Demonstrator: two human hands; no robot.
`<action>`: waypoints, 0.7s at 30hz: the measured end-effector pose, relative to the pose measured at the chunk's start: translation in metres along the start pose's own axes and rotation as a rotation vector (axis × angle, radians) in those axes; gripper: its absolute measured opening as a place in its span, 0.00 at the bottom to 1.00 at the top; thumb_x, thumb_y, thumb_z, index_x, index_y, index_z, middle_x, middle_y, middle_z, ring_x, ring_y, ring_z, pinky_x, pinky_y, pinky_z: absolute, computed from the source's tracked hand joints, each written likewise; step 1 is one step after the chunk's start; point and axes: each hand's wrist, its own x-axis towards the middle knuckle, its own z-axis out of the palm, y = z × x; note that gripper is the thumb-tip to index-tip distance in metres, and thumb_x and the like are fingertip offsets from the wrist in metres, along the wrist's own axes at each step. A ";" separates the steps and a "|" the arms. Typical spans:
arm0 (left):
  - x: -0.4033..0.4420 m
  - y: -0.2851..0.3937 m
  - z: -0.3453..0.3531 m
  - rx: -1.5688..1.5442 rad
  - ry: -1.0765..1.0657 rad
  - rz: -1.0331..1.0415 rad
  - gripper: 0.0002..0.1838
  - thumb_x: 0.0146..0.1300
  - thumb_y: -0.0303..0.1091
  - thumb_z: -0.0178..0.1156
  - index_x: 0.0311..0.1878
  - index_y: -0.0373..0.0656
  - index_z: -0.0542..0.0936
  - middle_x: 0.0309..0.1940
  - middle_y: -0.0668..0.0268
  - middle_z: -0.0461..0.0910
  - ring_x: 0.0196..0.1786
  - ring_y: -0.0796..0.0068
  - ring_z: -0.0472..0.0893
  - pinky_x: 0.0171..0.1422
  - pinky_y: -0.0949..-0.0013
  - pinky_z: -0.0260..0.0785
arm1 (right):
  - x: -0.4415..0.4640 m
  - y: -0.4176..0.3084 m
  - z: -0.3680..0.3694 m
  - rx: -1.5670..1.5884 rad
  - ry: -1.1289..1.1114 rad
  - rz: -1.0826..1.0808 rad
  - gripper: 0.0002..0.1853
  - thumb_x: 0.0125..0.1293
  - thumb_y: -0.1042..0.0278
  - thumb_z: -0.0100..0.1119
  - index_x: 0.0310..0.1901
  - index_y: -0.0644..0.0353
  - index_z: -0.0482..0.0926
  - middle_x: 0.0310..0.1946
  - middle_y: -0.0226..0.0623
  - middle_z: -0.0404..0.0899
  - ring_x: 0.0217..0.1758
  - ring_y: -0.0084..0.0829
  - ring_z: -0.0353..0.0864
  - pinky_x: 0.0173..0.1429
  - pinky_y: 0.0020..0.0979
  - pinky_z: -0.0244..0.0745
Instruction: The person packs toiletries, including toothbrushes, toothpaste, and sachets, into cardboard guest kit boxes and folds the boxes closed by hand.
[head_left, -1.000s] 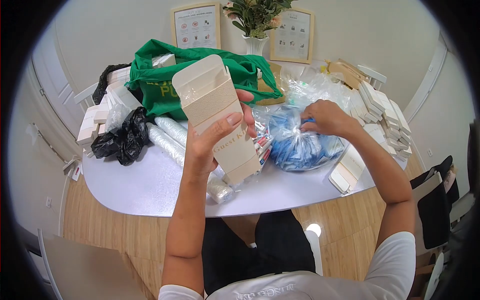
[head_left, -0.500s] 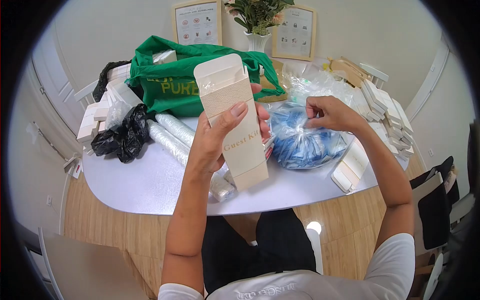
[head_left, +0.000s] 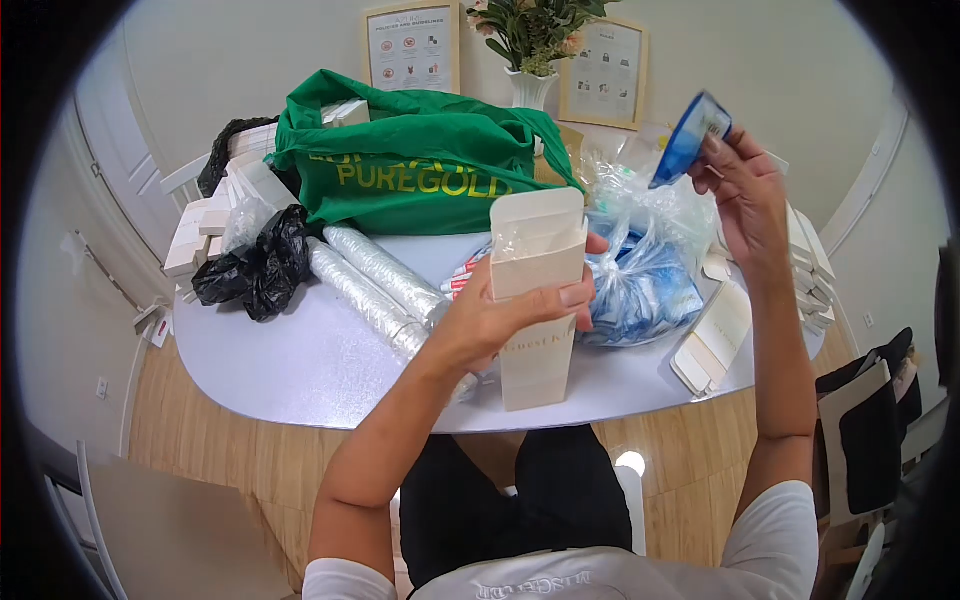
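Observation:
My left hand [head_left: 520,315] is wrapped round a cream box [head_left: 537,375] lettered "Guest Kit". The box stands upright with its top flap raised, and some clear plastic shows inside the opening. Up at the right, my right hand [head_left: 745,190] pinches a small blue sachet [head_left: 690,140] with a clear or pale part. Below it lies a clear plastic bag [head_left: 640,290] full of similar blue packets. Red and white tubes [head_left: 468,268] show partly behind my left hand.
Two rolls of clear bubble-like wrap [head_left: 370,290] lie left of the box. Behind are a green bag [head_left: 410,150] and a black plastic bag [head_left: 260,265]. More cream boxes [head_left: 195,240] are piled left and right. A flat-lying box [head_left: 715,335] rests near the right edge.
My right hand has risen from the plastic bag with a blue sachet in it. The box in my left hand has moved right and become more upright.

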 end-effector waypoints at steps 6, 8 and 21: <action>-0.004 0.000 0.005 0.033 0.107 -0.051 0.29 0.51 0.39 0.68 0.53 0.33 0.71 0.36 0.60 0.77 0.37 0.71 0.80 0.45 0.64 0.77 | -0.019 -0.038 0.076 -0.161 -0.254 -0.169 0.08 0.63 0.72 0.61 0.41 0.64 0.76 0.31 0.35 0.81 0.30 0.21 0.81 0.32 0.21 0.74; -0.005 -0.001 0.005 0.071 0.116 -0.048 0.28 0.52 0.39 0.68 0.53 0.34 0.72 0.36 0.60 0.77 0.37 0.71 0.80 0.44 0.64 0.77 | -0.020 -0.035 0.090 -0.232 -0.285 -0.232 0.07 0.63 0.74 0.60 0.41 0.65 0.75 0.31 0.36 0.80 0.30 0.21 0.81 0.31 0.21 0.74; -0.008 -0.004 0.002 0.132 0.133 -0.017 0.23 0.56 0.34 0.69 0.52 0.37 0.74 0.38 0.66 0.79 0.39 0.78 0.79 0.42 0.72 0.73 | 0.001 -0.033 0.110 -0.401 -0.569 -0.044 0.06 0.56 0.79 0.58 0.32 0.66 0.70 0.22 0.36 0.75 0.24 0.25 0.71 0.31 0.27 0.67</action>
